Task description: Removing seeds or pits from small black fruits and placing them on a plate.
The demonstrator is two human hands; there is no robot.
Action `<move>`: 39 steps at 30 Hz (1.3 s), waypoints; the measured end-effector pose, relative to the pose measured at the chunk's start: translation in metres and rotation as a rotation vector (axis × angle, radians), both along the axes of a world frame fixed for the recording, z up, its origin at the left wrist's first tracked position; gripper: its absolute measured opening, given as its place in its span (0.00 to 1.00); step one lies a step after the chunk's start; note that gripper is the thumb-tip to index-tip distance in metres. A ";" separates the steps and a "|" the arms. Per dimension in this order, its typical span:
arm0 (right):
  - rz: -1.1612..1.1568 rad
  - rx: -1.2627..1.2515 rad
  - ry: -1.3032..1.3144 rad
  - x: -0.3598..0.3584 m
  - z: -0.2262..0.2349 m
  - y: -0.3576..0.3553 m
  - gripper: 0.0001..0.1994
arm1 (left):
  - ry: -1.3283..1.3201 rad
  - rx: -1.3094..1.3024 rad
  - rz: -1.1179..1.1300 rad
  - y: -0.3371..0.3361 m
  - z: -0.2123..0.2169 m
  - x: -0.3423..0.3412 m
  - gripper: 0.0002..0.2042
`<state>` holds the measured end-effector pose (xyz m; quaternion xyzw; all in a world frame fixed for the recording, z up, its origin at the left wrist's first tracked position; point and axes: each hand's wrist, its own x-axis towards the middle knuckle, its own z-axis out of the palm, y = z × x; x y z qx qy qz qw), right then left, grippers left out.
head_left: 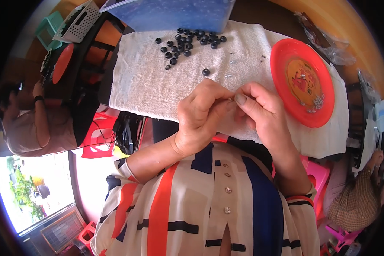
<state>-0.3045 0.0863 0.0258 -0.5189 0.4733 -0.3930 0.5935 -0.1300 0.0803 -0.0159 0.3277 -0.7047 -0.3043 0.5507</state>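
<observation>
My left hand (203, 112) and my right hand (265, 112) meet above the near part of a white towel (136, 81). Thumb and forefinger of each are pinched together, the tips almost touching. Whatever lies between them is too small to make out. Just beyond the left hand sits one round black bead-like piece (205, 72). Farther back is a loose cluster of the same black pieces (181, 44). To the right of my right hand lies a red plate (281, 64) with a patterned yellow centre, holding small silvery bits (318, 102) near its front right.
A blue translucent bin (170, 15) stands at the towel's far edge. Clear plastic bags (337, 53) lie at the far right. Co-workers sit at the left (38, 128) and right (356, 200). A white perforated basket (79, 22) and another red plate (63, 63) are on the left-hand table.
</observation>
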 end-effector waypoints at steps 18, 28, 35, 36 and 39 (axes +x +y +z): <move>-0.142 -0.108 -0.120 -0.005 -0.007 -0.012 0.07 | -0.230 0.059 0.303 -0.028 0.011 0.026 0.08; -0.203 -0.158 -0.113 -0.006 -0.019 -0.015 0.06 | -0.600 -0.072 0.274 -0.053 0.011 0.027 0.09; -0.200 -0.192 -0.070 -0.006 -0.021 -0.015 0.06 | -0.106 0.320 0.108 -0.053 0.007 0.027 0.08; -0.202 -0.202 -0.063 -0.006 -0.021 -0.015 0.06 | -0.102 0.320 0.106 -0.049 0.012 0.028 0.08; -0.196 -0.224 -0.042 -0.004 -0.015 -0.012 0.06 | 0.550 0.953 -0.318 -0.036 0.030 0.026 0.07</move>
